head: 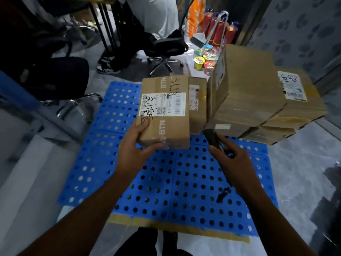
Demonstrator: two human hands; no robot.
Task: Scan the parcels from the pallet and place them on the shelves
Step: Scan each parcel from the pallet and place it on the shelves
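Note:
A brown cardboard parcel (166, 115) with a white shipping label facing up is held above the blue perforated pallet (166, 182). My left hand (136, 146) grips its near left corner, thumb on top beside the label. My right hand (230, 159) holds a dark handheld scanner (212, 137) that points toward the parcels. A smaller brown box (197, 106) sits just right of the held parcel. On the pallet's right side stands a stack of larger brown parcels (258, 100), one of them carrying a white label.
A black office chair (168, 48) and a seated person's legs are beyond the pallet. Instant noodle cups (204, 63) and red bottles (219, 30) stand behind the stack. A grey patterned wall is at the right. Clear plastic wrap (73, 109) lies left of the pallet.

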